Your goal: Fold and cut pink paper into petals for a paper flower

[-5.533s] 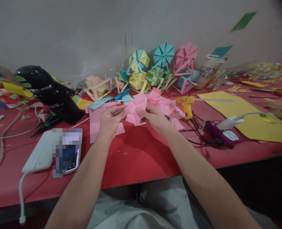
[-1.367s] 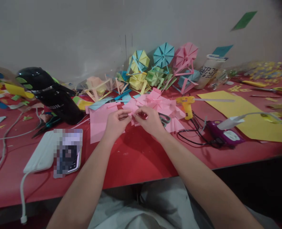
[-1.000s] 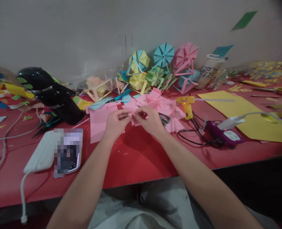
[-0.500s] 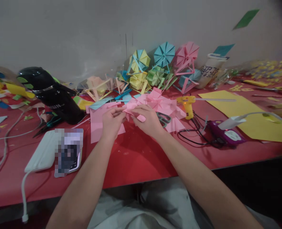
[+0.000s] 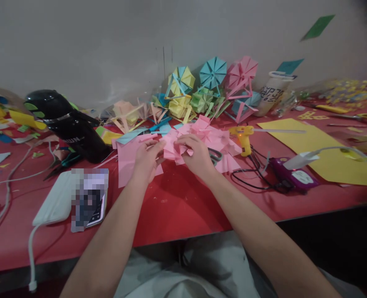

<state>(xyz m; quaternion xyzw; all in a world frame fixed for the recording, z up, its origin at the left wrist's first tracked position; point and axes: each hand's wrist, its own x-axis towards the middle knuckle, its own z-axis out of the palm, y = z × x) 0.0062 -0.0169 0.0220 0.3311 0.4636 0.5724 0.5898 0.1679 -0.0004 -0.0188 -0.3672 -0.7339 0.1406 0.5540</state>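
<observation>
My left hand [image 5: 146, 159] and my right hand [image 5: 195, 155] meet over the red table [image 5: 177, 207], both pinching a small folded pink paper piece [image 5: 172, 150] held between them. Flat pink paper sheets [image 5: 126, 159] lie under my left hand. More folded pink paper pieces [image 5: 213, 136] are heaped just behind my right hand, and scissors [image 5: 215, 155] lie right of it.
A yellow glue gun [image 5: 243, 136] stands right of the pink heap, with black cables and a purple socket block [image 5: 290, 176]. Finished paper wheels [image 5: 213, 72] line the wall. A black helmet-like object [image 5: 68, 124], a phone [image 5: 88, 198] and a white pad lie left; yellow card [image 5: 320, 149] right.
The pink piece was held wide open at first, then squeezed small between my fingertips. Now it sits fanned again between both hands, which have barely shifted.
</observation>
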